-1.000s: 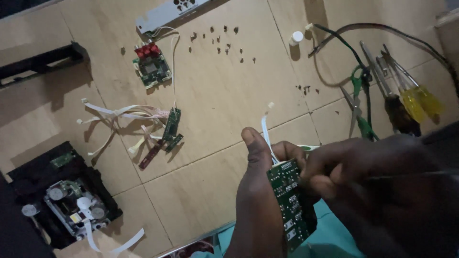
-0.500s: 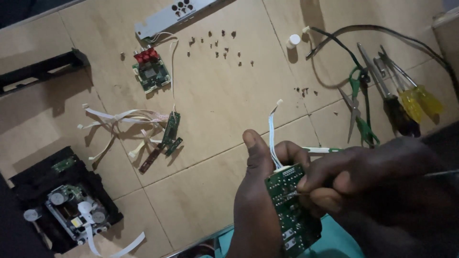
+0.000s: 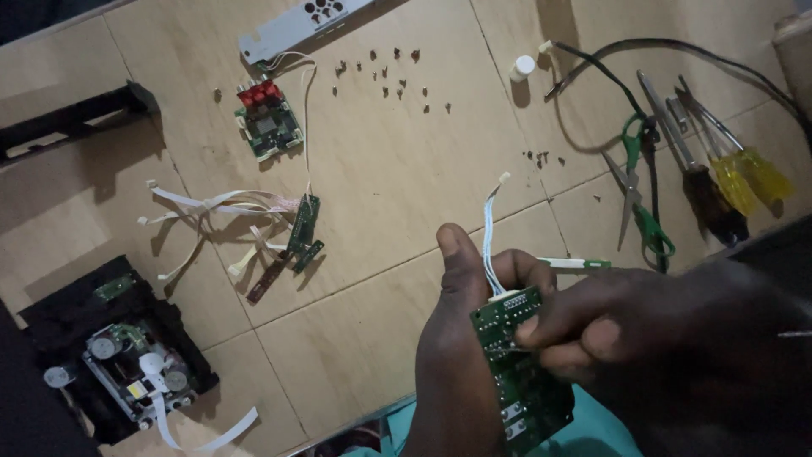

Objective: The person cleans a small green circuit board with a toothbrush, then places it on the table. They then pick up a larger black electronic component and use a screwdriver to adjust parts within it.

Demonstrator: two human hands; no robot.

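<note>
My left hand (image 3: 452, 355) grips a green circuit board (image 3: 520, 372) upright by its left edge, thumb pointing up. A white wire bundle (image 3: 489, 233) with a small plug rises from the board's top. My right hand (image 3: 643, 330) comes in from the right, fingertips pinched on the board's upper face. A thin metal tip (image 3: 795, 334) shows at the far right edge; I cannot tell whether the right hand holds it.
On the tiled floor lie a small board with red sockets (image 3: 266, 123), white ribbon cables (image 3: 211, 203), a narrow green board (image 3: 303, 228), loose screws (image 3: 397, 76), green-handled scissors (image 3: 639, 182), several screwdrivers (image 3: 719, 169), a black cable (image 3: 617, 68) and a black disc drive mechanism (image 3: 127, 364).
The view has drifted slightly, so the floor items sit a little lower in the picture. Both hands stay on the green board, which has shifted slightly right and down.
</note>
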